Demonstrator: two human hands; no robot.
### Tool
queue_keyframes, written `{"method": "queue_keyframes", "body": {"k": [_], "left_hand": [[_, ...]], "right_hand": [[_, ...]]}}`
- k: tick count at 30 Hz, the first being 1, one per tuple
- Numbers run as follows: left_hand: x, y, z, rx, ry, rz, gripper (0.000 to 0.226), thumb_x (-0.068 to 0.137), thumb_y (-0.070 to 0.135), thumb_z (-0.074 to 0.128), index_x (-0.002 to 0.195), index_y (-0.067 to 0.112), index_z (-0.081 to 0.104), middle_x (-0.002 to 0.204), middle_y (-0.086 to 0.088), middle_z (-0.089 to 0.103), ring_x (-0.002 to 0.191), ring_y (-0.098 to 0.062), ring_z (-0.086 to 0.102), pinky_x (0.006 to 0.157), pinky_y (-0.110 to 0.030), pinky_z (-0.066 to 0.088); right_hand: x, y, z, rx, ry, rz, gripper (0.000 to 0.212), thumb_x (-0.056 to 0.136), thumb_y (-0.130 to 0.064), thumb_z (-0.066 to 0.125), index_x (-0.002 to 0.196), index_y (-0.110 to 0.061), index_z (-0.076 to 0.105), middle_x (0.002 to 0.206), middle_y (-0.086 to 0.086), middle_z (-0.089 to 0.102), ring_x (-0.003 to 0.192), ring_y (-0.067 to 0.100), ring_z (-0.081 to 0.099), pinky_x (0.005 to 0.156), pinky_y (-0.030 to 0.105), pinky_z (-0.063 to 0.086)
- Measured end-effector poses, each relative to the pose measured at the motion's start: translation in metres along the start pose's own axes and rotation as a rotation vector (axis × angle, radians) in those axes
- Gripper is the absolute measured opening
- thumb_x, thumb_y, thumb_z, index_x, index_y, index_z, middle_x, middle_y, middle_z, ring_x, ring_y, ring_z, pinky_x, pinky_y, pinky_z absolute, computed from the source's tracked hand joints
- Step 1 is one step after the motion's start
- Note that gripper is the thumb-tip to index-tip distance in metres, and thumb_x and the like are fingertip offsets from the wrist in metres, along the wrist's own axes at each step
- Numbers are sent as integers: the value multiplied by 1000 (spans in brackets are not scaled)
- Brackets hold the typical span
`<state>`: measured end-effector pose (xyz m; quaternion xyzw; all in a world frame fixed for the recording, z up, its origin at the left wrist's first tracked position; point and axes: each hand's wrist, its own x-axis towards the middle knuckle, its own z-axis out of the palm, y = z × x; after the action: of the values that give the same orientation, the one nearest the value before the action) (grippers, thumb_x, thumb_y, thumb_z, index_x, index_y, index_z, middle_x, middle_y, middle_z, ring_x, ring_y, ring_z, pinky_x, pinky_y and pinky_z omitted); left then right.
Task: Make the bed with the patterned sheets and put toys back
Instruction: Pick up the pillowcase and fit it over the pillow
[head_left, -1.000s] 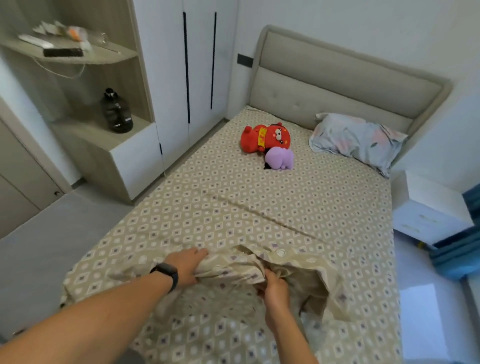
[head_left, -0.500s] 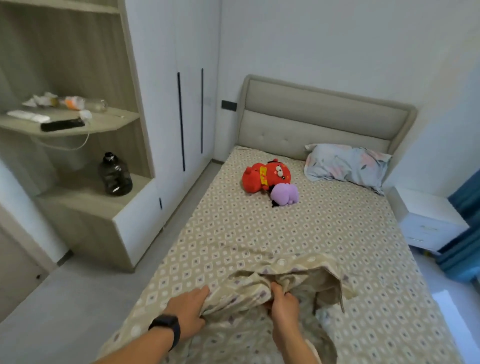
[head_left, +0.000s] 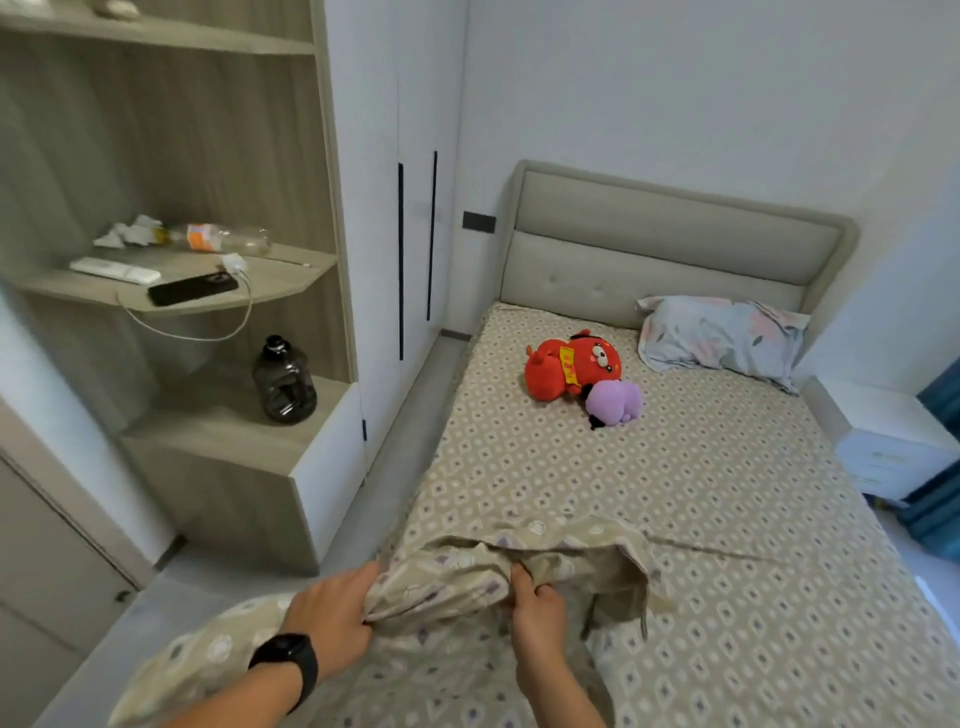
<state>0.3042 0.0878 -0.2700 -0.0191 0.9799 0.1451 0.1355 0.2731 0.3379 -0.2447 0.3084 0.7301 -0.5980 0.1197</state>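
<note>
Left hand (head_left: 332, 618), black watch (head_left: 288, 662) on wrist: grip closed on bunched edge of patterned sheet (head_left: 467, 577), fingers curled over fold. Right hand (head_left: 537, 608): grip pinches same fold from below. We note fold lifted at foot of bed (head_left: 727, 519). Left of bed: shelf (head_left: 280, 283) with phone (head_left: 192, 289), dark jug (head_left: 284, 382) lower. Mid-bed: red toy (head_left: 566, 366) touching purple toy (head_left: 615, 402). Pillow (head_left: 719, 338) at headboard (head_left: 670, 244). White nightstand (head_left: 893, 441) at right.
</note>
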Motion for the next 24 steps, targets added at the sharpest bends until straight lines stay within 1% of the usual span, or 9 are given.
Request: {"method": "queue_keyframes", "body": {"k": [1, 4, 7, 9, 12, 16, 18, 20, 24], "left_hand": [[-4, -23, -5, 0, 18, -15, 44, 73, 28, 49, 116, 39, 44, 117, 13, 62, 104, -24, 63, 75, -37, 52], [-2, -63, -18, -61, 44, -46, 48, 75, 30, 51, 121, 42, 41, 123, 15, 58, 109, -23, 63, 79, -36, 52], [11, -106, -46, -68, 76, -38, 37, 80, 31, 51, 114, 40, 41, 117, 14, 57, 107, -22, 63, 75, -36, 51], [25, -139, -63, -65, 83, -23, 35, 83, 31, 52, 115, 38, 41, 118, 12, 57, 108, -23, 63, 73, -36, 49], [45, -205, -90, -90, 48, -2, 33, 83, 31, 50, 114, 38, 39, 119, 12, 57, 108, -23, 63, 72, -36, 47], [70, -291, -125, -142, -17, 21, 31, 82, 38, 50, 110, 40, 35, 119, 15, 54, 107, -20, 63, 71, -34, 44], [79, -318, -139, -132, -18, 32, 32, 80, 40, 50, 108, 40, 33, 118, 16, 54, 106, -19, 63, 72, -34, 45], [88, -337, -147, -127, -16, 40, 35, 79, 39, 49, 111, 39, 35, 117, 16, 54, 107, -19, 63, 74, -34, 47], [103, -338, -165, -106, 19, 97, 40, 81, 34, 50, 119, 39, 38, 122, 15, 56, 111, -21, 62, 77, -35, 48]], "right_hand": [[-12, -6, 21, 1, -12, -11, 42, 99, -39, 59, 84, -1, 65, 88, 15, 66, 86, 31, 63, 72, 36, 43], [-25, -15, 60, 8, -49, -22, 40, 98, -39, 60, 87, -2, 67, 92, 14, 68, 85, 26, 62, 74, 36, 43], [-29, -38, 115, -3, -27, -65, 43, 99, -40, 60, 87, 1, 66, 90, 17, 69, 82, 26, 63, 70, 37, 44], [-32, -53, 156, 25, -9, -84, 40, 99, -38, 60, 84, -1, 65, 87, 14, 68, 82, 26, 64, 70, 36, 46], [-43, -72, 231, 36, 45, -89, 42, 99, -37, 60, 78, -1, 61, 79, 13, 63, 77, 29, 63, 69, 37, 45], [-62, -93, 317, 8, 80, -86, 44, 98, -36, 61, 68, -6, 51, 70, 11, 52, 69, 25, 56, 64, 37, 39], [-67, -96, 343, 0, 83, -63, 44, 98, -37, 61, 69, -5, 54, 73, 10, 56, 74, 27, 59, 67, 38, 41], [-74, -96, 361, 18, 110, -37, 40, 99, -35, 59, 75, -2, 61, 80, 11, 63, 82, 28, 61, 75, 39, 44], [-71, -114, 374, 40, 178, -36, 32, 101, -32, 51, 87, -5, 61, 95, 14, 63, 92, 30, 59, 87, 40, 47]]}}
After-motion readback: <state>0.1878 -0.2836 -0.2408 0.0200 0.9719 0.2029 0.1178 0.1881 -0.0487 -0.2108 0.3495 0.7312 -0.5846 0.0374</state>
